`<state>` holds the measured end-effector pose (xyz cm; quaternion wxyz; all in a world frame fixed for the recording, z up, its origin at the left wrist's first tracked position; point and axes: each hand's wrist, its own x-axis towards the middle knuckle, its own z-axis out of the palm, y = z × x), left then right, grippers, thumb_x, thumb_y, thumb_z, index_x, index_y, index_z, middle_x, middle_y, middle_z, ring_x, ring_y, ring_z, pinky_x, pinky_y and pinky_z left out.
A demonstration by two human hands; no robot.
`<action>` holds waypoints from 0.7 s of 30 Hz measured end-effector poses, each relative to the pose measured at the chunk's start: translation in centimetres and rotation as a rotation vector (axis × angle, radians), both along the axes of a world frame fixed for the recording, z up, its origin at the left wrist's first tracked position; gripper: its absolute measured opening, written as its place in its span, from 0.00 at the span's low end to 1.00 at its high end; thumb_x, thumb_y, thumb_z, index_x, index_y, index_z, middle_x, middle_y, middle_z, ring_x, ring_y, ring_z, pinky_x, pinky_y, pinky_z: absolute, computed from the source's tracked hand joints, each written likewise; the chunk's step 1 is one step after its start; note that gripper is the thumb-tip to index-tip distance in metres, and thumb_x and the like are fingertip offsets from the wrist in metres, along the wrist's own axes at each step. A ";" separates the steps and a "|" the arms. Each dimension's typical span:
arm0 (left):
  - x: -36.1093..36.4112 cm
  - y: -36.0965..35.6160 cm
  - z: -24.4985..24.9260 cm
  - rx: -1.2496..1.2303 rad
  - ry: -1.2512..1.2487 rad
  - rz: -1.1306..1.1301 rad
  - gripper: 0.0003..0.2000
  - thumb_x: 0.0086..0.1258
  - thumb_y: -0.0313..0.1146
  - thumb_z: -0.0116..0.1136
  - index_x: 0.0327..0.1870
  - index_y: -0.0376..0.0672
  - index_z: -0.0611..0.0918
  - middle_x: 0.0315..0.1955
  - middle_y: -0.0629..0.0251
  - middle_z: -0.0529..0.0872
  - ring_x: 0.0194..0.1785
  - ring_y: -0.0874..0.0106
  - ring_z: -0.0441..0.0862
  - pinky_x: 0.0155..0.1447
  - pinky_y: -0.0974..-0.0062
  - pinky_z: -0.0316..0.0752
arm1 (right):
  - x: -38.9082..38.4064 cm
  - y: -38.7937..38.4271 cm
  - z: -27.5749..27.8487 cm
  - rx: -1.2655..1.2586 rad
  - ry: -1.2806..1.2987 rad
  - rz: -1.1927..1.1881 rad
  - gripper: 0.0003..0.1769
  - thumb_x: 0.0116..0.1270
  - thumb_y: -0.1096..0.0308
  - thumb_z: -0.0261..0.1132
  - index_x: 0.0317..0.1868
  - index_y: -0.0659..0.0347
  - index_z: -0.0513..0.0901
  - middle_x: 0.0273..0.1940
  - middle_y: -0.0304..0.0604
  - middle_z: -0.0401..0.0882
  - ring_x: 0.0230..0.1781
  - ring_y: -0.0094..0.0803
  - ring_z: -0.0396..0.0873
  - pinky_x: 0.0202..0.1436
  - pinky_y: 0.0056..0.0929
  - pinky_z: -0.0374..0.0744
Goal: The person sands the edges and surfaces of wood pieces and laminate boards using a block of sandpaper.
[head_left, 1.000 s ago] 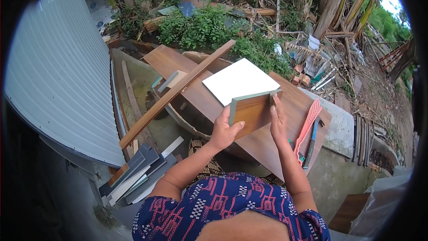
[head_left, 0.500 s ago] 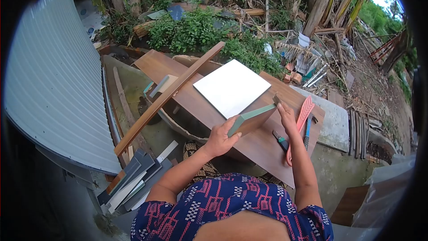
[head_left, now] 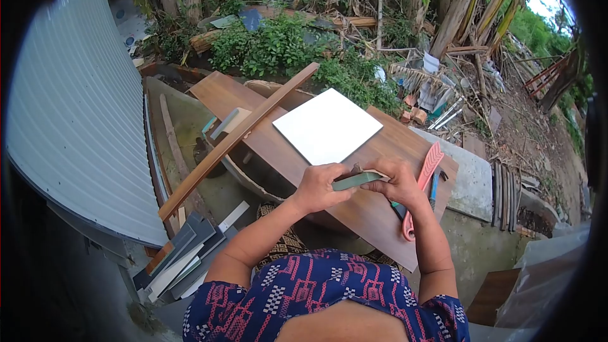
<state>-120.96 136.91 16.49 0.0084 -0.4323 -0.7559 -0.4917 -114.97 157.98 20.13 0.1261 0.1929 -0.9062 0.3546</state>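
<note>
My left hand (head_left: 316,189) and my right hand (head_left: 397,182) both grip a small board with a pale green edge (head_left: 356,181), one at each end. The green edge faces me, and its far side is hidden. A small dark brown piece (head_left: 356,168) shows at its top between my hands; I cannot make out what it is. Just beyond lies a square white panel (head_left: 328,126) on a brown wood-look board (head_left: 405,142). Right of my right hand are a long pink tool (head_left: 429,168), a blue-handled hammer (head_left: 434,190) and a partly hidden green-and-black tool (head_left: 398,209).
A long brown wooden strip (head_left: 244,130) crosses the board at the left. Several offcuts (head_left: 183,256) are stacked at lower left beside a corrugated metal sheet (head_left: 82,114). A grey slab (head_left: 468,183) lies right of the board, with plants and debris behind.
The small board has turned from slanting to nearly level, its green edge toward me. My right hand has come down and left, closer to my left hand.
</note>
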 end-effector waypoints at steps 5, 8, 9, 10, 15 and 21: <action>-2.8 -2.0 -3.3 0.220 -0.522 -0.276 0.26 0.49 0.32 0.71 0.51 0.38 0.76 0.47 0.63 0.80 0.47 0.70 0.79 0.49 0.74 0.75 | 1.0 1.6 -0.2 -0.281 -0.150 -0.134 0.21 0.45 0.70 0.76 0.42 0.62 0.83 0.32 0.43 0.82 0.33 0.31 0.79 0.40 0.28 0.75; -3.8 0.0 -9.5 0.155 -0.672 -0.247 0.26 0.51 0.34 0.71 0.53 0.40 0.76 0.46 0.60 0.81 0.50 0.71 0.76 0.50 0.73 0.74 | 0.3 3.5 -2.0 -0.539 -0.084 -0.066 0.21 0.45 0.71 0.76 0.42 0.63 0.83 0.33 0.40 0.82 0.33 0.25 0.77 0.40 0.24 0.74; -3.8 1.2 -11.1 0.095 -0.660 -0.235 0.27 0.53 0.34 0.70 0.55 0.41 0.76 0.46 0.61 0.81 0.52 0.70 0.74 0.50 0.73 0.74 | 0.2 3.6 -1.9 -0.521 -0.058 -0.085 0.21 0.45 0.73 0.75 0.42 0.64 0.83 0.33 0.39 0.83 0.34 0.24 0.77 0.41 0.24 0.74; -4.0 2.5 -12.4 0.077 -0.603 -0.211 0.26 0.53 0.34 0.70 0.55 0.41 0.76 0.46 0.61 0.81 0.52 0.71 0.75 0.50 0.73 0.74 | 0.1 3.5 -1.9 -0.551 -0.085 -0.084 0.20 0.45 0.73 0.75 0.42 0.64 0.83 0.33 0.38 0.83 0.34 0.24 0.77 0.41 0.24 0.74; -4.2 6.5 -13.0 0.177 -0.627 -0.130 0.22 0.56 0.38 0.69 0.49 0.35 0.78 0.45 0.61 0.82 0.47 0.75 0.77 0.51 0.74 0.74 | 0.8 3.5 -2.0 -0.567 -0.106 -0.154 0.21 0.48 0.77 0.73 0.46 0.66 0.82 0.38 0.36 0.83 0.39 0.23 0.78 0.47 0.23 0.75; -2.6 7.2 -9.3 0.240 -0.409 -0.230 0.23 0.60 0.37 0.66 0.54 0.36 0.75 0.45 0.65 0.81 0.47 0.76 0.77 0.52 0.74 0.72 | 1.5 3.7 -1.7 -0.921 -0.117 -0.216 0.17 0.48 0.78 0.72 0.42 0.64 0.83 0.36 0.36 0.83 0.37 0.23 0.78 0.46 0.23 0.75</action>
